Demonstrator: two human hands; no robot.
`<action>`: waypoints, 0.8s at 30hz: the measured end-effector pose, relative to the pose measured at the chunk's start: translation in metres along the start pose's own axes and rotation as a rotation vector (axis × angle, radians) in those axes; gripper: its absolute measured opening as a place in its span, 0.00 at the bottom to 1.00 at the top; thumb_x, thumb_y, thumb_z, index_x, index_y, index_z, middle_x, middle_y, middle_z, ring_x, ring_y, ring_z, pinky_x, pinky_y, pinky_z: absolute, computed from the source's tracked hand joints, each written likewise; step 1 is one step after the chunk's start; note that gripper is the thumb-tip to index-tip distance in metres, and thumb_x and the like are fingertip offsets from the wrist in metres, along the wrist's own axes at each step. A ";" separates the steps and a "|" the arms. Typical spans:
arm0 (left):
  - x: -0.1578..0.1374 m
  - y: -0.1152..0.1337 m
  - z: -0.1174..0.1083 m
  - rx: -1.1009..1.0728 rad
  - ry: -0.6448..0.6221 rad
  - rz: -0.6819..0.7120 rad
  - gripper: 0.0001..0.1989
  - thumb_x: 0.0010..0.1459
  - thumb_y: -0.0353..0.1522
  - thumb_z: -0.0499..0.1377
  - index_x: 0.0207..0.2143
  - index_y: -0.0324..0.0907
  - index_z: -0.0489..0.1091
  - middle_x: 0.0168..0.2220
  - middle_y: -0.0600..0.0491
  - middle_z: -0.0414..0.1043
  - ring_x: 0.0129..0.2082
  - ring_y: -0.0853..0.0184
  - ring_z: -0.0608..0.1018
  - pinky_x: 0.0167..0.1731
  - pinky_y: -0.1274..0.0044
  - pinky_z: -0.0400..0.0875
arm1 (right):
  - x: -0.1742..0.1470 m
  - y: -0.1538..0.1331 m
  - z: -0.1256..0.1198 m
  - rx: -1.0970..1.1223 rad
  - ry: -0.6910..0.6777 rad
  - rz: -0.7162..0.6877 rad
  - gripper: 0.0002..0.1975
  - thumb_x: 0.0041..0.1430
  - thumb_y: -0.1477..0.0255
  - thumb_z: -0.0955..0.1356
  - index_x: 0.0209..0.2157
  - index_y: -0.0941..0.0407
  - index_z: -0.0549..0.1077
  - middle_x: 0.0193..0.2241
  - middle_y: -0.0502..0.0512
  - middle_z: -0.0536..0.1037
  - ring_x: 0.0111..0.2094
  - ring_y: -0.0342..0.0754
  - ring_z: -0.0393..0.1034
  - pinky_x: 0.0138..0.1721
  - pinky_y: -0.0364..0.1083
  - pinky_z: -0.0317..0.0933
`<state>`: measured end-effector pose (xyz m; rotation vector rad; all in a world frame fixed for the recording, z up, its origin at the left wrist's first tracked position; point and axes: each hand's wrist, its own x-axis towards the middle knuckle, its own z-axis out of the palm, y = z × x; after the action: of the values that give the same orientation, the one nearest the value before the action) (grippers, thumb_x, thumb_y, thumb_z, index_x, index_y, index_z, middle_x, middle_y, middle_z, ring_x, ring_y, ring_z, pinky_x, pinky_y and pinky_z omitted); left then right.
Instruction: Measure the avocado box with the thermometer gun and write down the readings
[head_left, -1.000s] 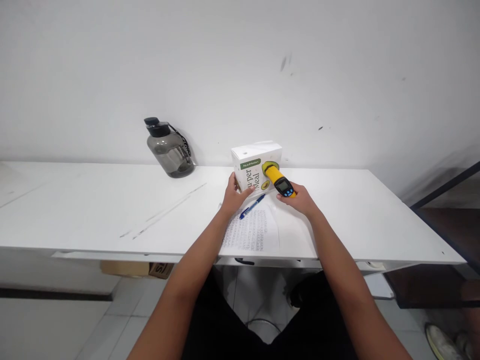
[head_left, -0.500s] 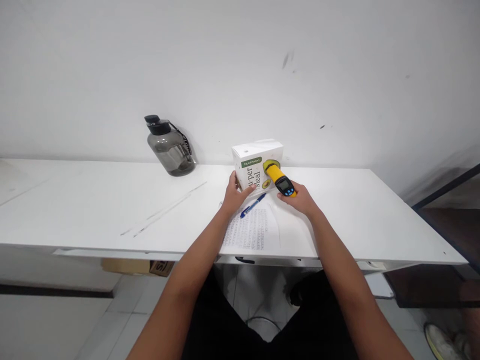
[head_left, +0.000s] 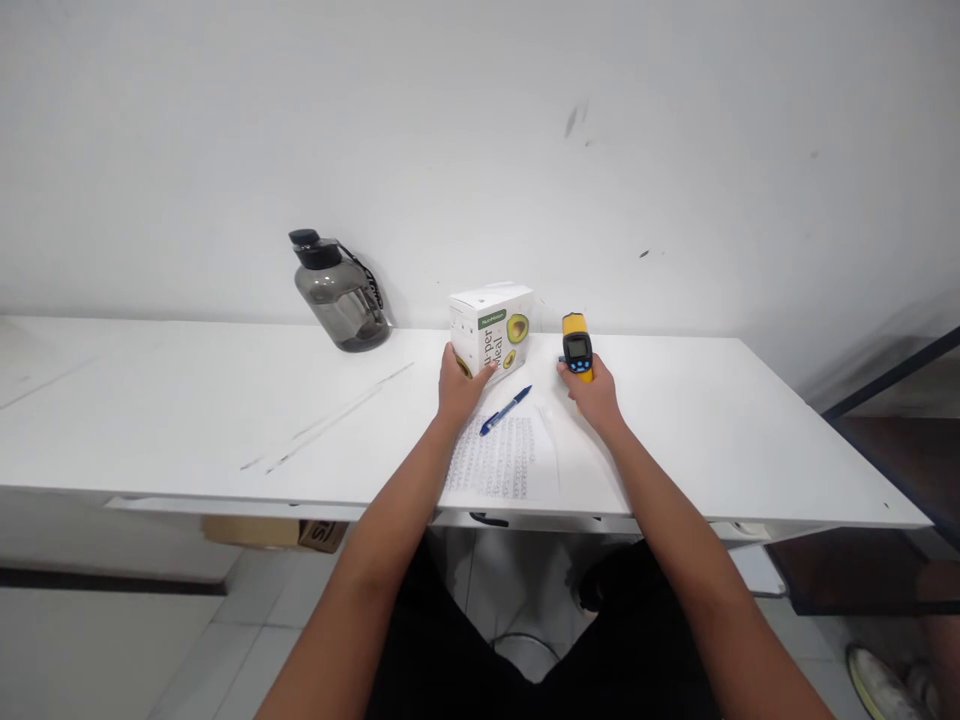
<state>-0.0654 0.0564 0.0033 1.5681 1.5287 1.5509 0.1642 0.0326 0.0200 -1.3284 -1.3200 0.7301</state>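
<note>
My left hand (head_left: 459,388) grips the lower left of a white meal box (head_left: 491,325) with avocado pictures, its thumb across the front. The box stands upright, turned at an angle, near the wall. In my right hand (head_left: 594,392) is a yellow and black infrared thermometer (head_left: 577,345), fingers wrapped round its handle, screen and blue buttons facing me. It is apart from the box, to its right. A blue pen (head_left: 506,410) lies between my hands, partly over a printed sheet of paper (head_left: 495,460).
A grey translucent water bottle (head_left: 341,300) with a black cap and strap stands at the left against the wall (head_left: 480,150). The white table (head_left: 187,420) ends in a front edge near my lap. A cardboard box (head_left: 255,532) sits below, and a shoe (head_left: 877,680) shows at lower right.
The box has shifted left and turned in my left hand, showing more of its side. My right hand has drawn the thermometer away from the box's front, and it now points toward the wall.
</note>
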 end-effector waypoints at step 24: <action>0.000 -0.013 0.004 0.045 -0.042 -0.086 0.40 0.42 0.43 0.70 0.53 0.47 0.51 0.53 0.45 0.65 0.51 0.56 0.72 0.45 0.63 0.71 | -0.002 0.004 0.006 -0.018 0.030 0.041 0.23 0.48 0.50 0.69 0.39 0.53 0.71 0.30 0.48 0.72 0.32 0.46 0.67 0.34 0.47 0.65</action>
<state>-0.0666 0.0620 -0.0094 1.5286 1.5972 1.4374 0.1588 0.0332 0.0145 -1.3797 -1.2819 0.7253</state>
